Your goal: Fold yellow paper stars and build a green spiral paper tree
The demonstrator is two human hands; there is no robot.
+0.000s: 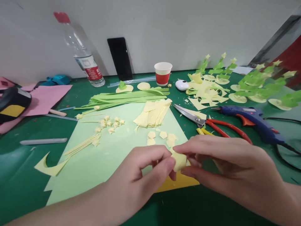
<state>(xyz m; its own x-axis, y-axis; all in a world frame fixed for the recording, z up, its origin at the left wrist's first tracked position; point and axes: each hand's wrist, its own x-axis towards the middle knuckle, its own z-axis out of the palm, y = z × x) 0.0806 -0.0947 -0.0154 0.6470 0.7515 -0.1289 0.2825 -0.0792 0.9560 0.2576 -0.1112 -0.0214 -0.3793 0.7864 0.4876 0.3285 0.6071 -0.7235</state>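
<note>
A small pale yellow paper piece [179,160] is held between my two hands, over the lower right of a light green sheet [115,157]. My left hand [148,171] pinches its left side with thumb and forefinger. On its right side, the fingers of my right hand [225,166] close on it from above and below. Just beyond my fingertips lie several flat paper pentagons [163,135]. Farther back is a pile of yellow strips [154,113]. Small puffy paper stars [111,129] and thin yellow strips [82,145] rest on the sheet's left part.
Red-handled scissors [199,120] and a blue glue gun [254,119] lie at right, before yellow scraps [207,91] and green paper plants [256,84]. Behind are green strips [127,96], a paper cup [162,74], a phone [120,58] and a bottle [84,56]. A tape measure [14,103] sits far left.
</note>
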